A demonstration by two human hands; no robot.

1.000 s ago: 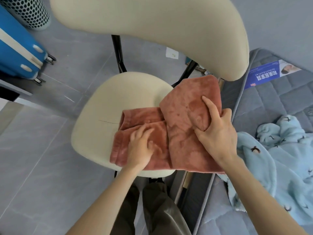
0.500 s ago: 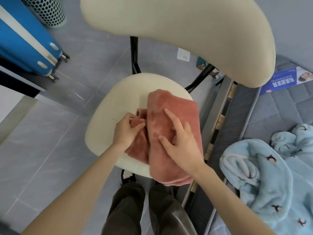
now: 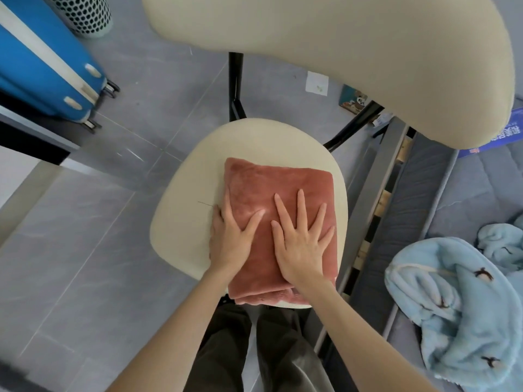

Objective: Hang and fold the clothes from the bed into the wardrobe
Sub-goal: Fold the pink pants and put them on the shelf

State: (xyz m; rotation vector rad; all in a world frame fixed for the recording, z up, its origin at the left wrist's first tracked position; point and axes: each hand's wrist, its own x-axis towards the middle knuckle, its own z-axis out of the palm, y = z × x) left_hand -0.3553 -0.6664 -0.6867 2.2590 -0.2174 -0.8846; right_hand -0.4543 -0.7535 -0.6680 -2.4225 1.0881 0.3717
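A pink fleece garment [image 3: 271,182] lies folded into a neat rectangle on the cream seat of a chair [image 3: 181,222]. My right hand [image 3: 300,239] presses flat on top of it with fingers spread. My left hand [image 3: 232,236] rests on the garment's left edge, thumb on top and fingers down along the side toward the seat. A light blue fleece garment with small dark penguin prints [image 3: 452,301] lies crumpled on the grey mattress at the right.
The chair's cream backrest [image 3: 339,52] fills the top of the view. A blue suitcase [image 3: 48,66] stands at the upper left beside a perforated bin [image 3: 82,12]. The grey bed frame [image 3: 376,210] runs along the right of the chair. Grey tiled floor lies to the left.
The pink garment went from half-folded, with one flap being laid over, to a flat compact rectangle. Both hands moved from pinching and guiding the cloth to pressing on it with straight fingers.
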